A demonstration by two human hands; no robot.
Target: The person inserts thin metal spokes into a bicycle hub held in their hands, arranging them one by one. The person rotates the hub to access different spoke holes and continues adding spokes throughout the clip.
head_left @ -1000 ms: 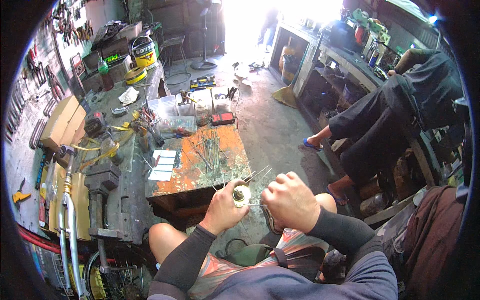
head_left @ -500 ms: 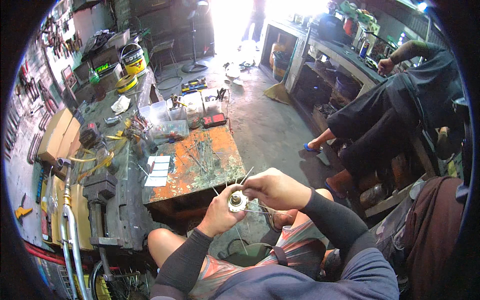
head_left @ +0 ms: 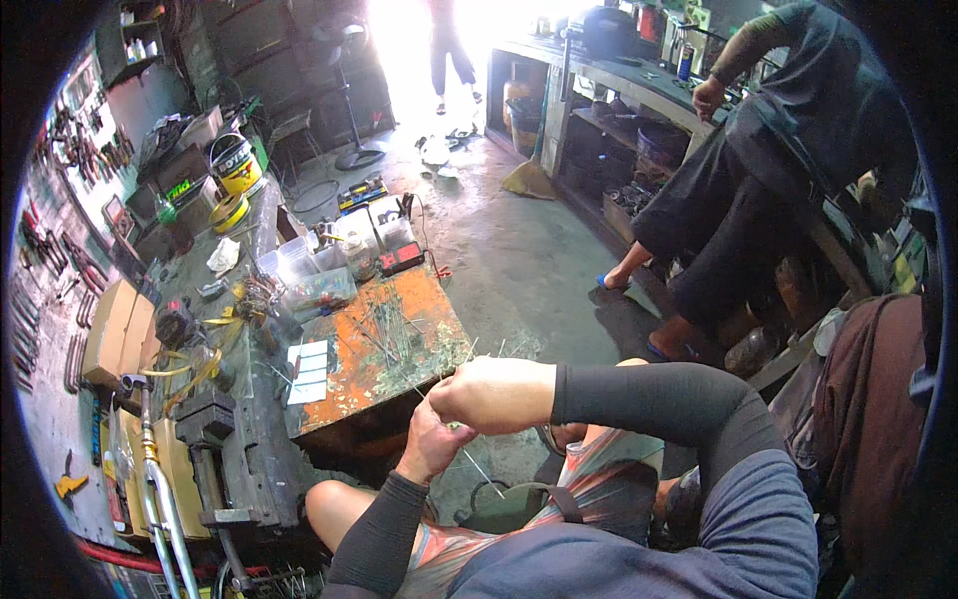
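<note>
Dark fabric sleeves (head_left: 649, 394) lead up to two hands meeting above the lap. The left hand (head_left: 434, 439) has its fingers curled around a spoked metal piece (head_left: 483, 472), whose body is hidden behind the right hand (head_left: 494, 391); one thin rod slants down from it. The right hand bends across the left, fingers curled inward; I cannot tell what its fingertips grip. Just beyond, a worn orange tabletop (head_left: 429, 299) carries a white sheet (head_left: 307, 384) and a loose heap of rods (head_left: 391, 324), with clear plastic boxes (head_left: 324, 287) behind. At right sits a person (head_left: 758, 190) in dark trousers. Farther off, a standing fan (head_left: 346, 100) is near a bright doorway (head_left: 404, 60).
</note>
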